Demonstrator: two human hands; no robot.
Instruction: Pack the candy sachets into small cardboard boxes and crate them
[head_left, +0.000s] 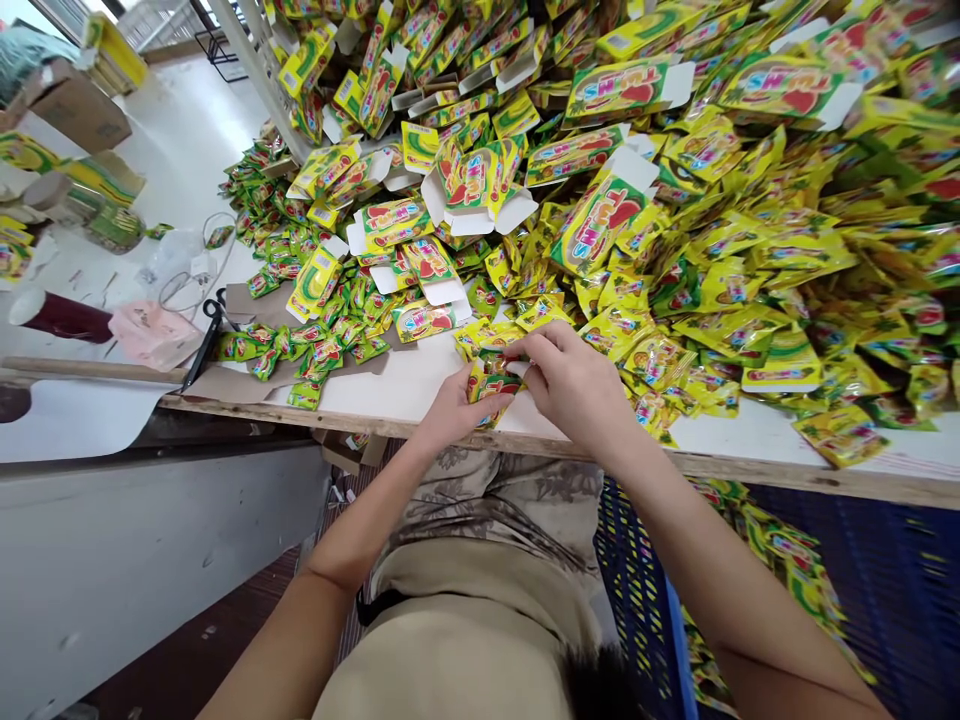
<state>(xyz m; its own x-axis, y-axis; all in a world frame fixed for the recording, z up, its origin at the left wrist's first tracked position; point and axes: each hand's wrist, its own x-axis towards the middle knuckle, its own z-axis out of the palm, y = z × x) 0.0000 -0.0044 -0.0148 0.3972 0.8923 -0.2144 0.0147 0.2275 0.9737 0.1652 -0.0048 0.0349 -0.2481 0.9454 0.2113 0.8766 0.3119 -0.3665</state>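
My left hand (459, 408) is wrapped round a small yellow and green candy box (491, 382) near the table's front edge. A white flap shows at the box's upper end. My right hand (574, 385) reaches in from the right, its thumb and fingers pinched together at that end; what they grip is hidden. Just beyond my hands, yellow candy packets (544, 312) lie loose. More candy boxes (427, 318) with white flaps rest behind them, printed with a red fruit picture.
Yellow packets (720, 340) are heaped along the right. Green-wrapped candies (322, 355) lie on brown cardboard (255, 385) at left, near black scissors (206, 345). A dark red cup (60, 315) lies beside a pink bag (154, 335). A blue crate (679, 640) stands below the table's edge (750, 470).
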